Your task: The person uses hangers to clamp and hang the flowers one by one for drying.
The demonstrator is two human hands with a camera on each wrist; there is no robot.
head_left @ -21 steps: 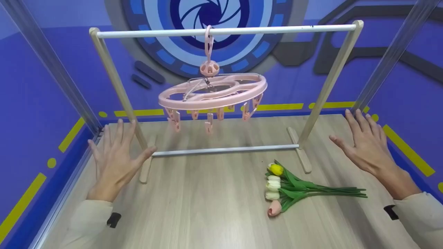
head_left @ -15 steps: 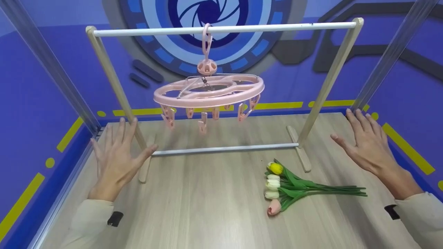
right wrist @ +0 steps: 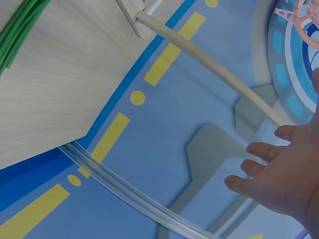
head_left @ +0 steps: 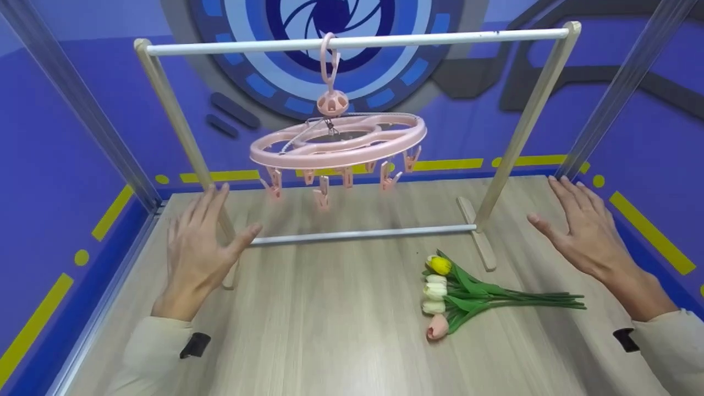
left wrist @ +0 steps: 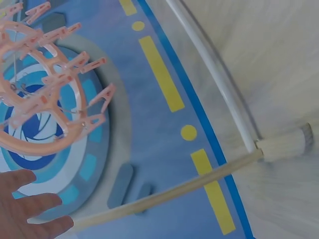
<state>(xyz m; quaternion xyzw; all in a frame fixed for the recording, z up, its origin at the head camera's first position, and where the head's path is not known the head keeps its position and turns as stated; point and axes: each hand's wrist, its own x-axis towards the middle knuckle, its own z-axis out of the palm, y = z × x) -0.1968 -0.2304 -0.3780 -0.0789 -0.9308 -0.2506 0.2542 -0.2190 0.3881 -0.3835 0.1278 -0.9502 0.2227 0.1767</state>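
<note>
A pink oval clip hanger [head_left: 338, 157] hangs by its hook from the white top bar [head_left: 418, 39] of a wooden-sided rack, small clips dangling below. My left hand [head_left: 201, 247], fingers spread, is beside the rack's left post and overlaps it in the head view; contact cannot be told. To the right of the rack, my right hand [head_left: 591, 236] is held with fingers extended, holding nothing. Artificial tulips [head_left: 467, 297], with yellow, white and pink heads, lie on the table between the rack's right foot and the front. In the left wrist view the hanger [left wrist: 75, 94] is above my fingers.
The rack's lower white bar [head_left: 363, 235] runs low above the table [head_left: 330, 330] between two wooden feet, the right one [head_left: 484, 250] near the tulips. Blue patterned walls [head_left: 66, 137] stand behind and at both sides, with clear corner strips [head_left: 627, 88].
My left hand has moved a little to the right, its fingers closer together. The hanger has swung slightly. My right hand has barely moved.
</note>
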